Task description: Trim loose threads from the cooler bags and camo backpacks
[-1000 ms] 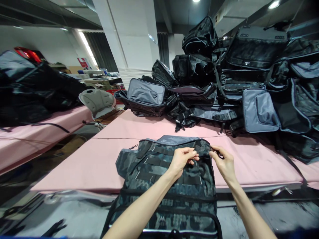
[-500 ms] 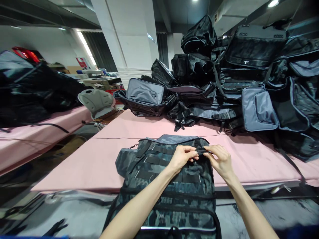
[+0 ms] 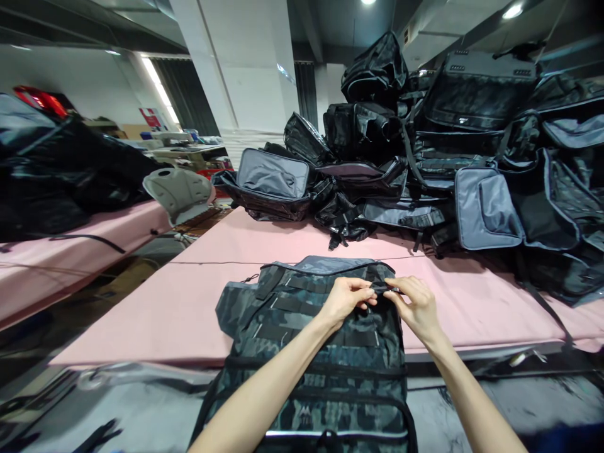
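Note:
A dark camouflage backpack lies flat in front of me, its opening at the far end and its grey lining showing there. Near its upper right corner, both hands meet on a small black strap. My left hand pinches the strap's left end between thumb and fingers. From the right, my right hand pinches the other end. Fingertips hide part of the strap, and whether it carries a buckle is too small to tell. Rows of black webbing cross the bag's front below the hands.
The backpack rests on a pink-covered table. A high heap of similar bags fills its far right side. A grey chair stands left, beside a second pink table loaded with dark bags.
Both hands keep their pinch on the strap, which has turned slightly between the fingers. The view has shifted a little; the backpack stays where it lay.

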Tool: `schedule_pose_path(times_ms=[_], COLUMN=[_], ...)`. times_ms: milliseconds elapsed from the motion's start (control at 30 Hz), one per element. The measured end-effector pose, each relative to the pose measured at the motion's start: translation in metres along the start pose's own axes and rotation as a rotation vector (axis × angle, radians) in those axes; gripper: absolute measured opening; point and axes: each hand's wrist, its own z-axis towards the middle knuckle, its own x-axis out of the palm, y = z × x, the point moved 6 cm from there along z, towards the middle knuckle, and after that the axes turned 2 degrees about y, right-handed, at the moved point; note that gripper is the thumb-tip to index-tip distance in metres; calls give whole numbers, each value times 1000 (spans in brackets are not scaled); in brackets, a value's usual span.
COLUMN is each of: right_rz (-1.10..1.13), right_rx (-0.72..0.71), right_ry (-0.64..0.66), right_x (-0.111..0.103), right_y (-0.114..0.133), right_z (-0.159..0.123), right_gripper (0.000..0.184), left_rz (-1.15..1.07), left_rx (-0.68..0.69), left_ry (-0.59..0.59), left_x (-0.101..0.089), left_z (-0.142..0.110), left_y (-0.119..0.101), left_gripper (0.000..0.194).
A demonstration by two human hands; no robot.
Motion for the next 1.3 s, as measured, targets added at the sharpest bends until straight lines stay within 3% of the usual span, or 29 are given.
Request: schedule_pose_path(times_ms=[167, 333, 467, 567, 667, 833, 933, 1067, 1300], right_rz=[110, 84, 442, 713, 819, 953, 939, 851, 489], right_rx=[137, 147, 496, 678, 768, 894, 909, 880, 747], right_ry=[-81, -33, -115, 54, 136, 47, 23, 26, 175], right_x=[-4, 1, 2, 19, 29, 36, 33, 30, 47], right_y=[-6, -8, -34, -36, -33, -52, -61, -54, -32], right_z=[-3, -5, -4, 3, 6, -5, -12, -14, -20], right_gripper=[14, 15, 24, 33, 38, 40, 39, 35, 31], left_rz=[-9, -12, -36, 28, 227, 980, 1174, 1089, 933], left_rx=[-25, -33, -56, -41, 43, 323, 284, 267, 144], left_ry=[-8, -20, -76, -24, 40, 77, 102, 102, 71], left_x=[2, 4, 3, 8, 13, 14, 9, 4, -5], left_z=[-2, -2, 1, 6, 10, 6, 5, 8, 16], left_y=[2, 4, 4, 1, -1, -2, 6, 4, 12], left_gripper=[27, 27, 30, 23, 14, 23, 20, 10, 8])
